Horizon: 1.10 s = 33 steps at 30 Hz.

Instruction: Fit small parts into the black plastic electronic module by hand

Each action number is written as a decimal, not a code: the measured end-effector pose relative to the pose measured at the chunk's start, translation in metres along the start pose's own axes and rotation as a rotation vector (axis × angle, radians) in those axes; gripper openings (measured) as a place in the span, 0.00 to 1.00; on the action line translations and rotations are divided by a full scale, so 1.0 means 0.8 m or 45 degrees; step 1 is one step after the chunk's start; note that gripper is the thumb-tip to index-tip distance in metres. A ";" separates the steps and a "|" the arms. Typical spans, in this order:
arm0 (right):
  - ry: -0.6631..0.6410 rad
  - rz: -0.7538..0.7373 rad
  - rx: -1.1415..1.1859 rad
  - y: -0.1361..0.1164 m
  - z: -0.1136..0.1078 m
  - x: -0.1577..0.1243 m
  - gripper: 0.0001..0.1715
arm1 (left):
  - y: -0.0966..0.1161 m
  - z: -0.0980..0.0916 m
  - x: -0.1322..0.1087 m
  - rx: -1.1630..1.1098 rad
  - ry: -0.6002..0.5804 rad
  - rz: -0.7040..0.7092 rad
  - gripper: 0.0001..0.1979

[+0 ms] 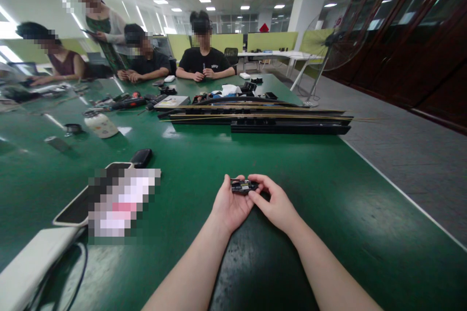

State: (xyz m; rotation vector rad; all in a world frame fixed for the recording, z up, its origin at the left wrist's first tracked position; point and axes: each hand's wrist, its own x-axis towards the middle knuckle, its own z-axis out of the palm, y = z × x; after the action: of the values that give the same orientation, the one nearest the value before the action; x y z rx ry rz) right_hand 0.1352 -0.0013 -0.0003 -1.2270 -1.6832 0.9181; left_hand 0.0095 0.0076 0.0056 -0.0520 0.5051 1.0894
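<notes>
A smooth, glossy finish is shown by the green tabletop (365,180), in which light is mirrored in soft patches. Dark plastic is suggested by the small black device (243,186) at the centre. Above it, a metallic sheen is given by thin golden rods (255,116). At upper right, the cabinet (401,58) is faced in polished reddish wood and glass; matt grey flooring (419,155) is seen below.

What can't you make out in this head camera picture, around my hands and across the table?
All in the head view:
Small black device: underside hidden by the left hand; finer details too small.
White slab: cut off by the left and bottom edges.
Bright rectangle: contents hidden by pixelation.
Patterned jar: its print is blurred.
Clutter behind the black rails: partly hidden by them.
</notes>
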 end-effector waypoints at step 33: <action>0.071 0.031 0.091 0.003 0.003 0.002 0.16 | 0.001 -0.003 0.000 -0.010 -0.035 -0.026 0.20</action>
State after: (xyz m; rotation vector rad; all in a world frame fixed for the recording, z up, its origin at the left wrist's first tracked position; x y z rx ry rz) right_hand 0.1337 0.0003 -0.0031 -1.2167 -1.5818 0.9416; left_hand 0.0076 0.0069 0.0035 -0.0492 0.4747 1.0711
